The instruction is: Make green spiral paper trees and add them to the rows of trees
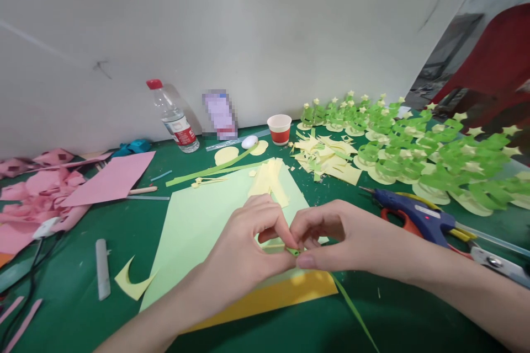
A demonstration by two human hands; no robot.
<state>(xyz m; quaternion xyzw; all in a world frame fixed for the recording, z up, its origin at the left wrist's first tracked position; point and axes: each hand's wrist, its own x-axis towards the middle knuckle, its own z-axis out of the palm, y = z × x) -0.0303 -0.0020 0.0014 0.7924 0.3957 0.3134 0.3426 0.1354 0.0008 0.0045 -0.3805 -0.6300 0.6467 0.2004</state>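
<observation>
My left hand (253, 234) and my right hand (333, 234) meet over the pale green paper sheet (199, 215), fingertips pinched together. Between them is the small curled end of a green paper strip (293, 252). A long green strip (351, 304) trails from under my right hand down toward the front edge of the view. Part of what lies between the fingertips is hidden. Pale yellow paper strips (271, 179) lie on the sheet just beyond my left hand. An orange-yellow sheet (265, 300) shows from under the near side of the green one.
At right are a blue glue gun (426, 218), scissors (503, 266) and rows of green paper spirals topped with stars (439, 149). Behind stand a water bottle (180, 124), phone (221, 115) and paper cup (280, 130), near yellow scraps (325, 155). Pink paper (111, 179) lies left.
</observation>
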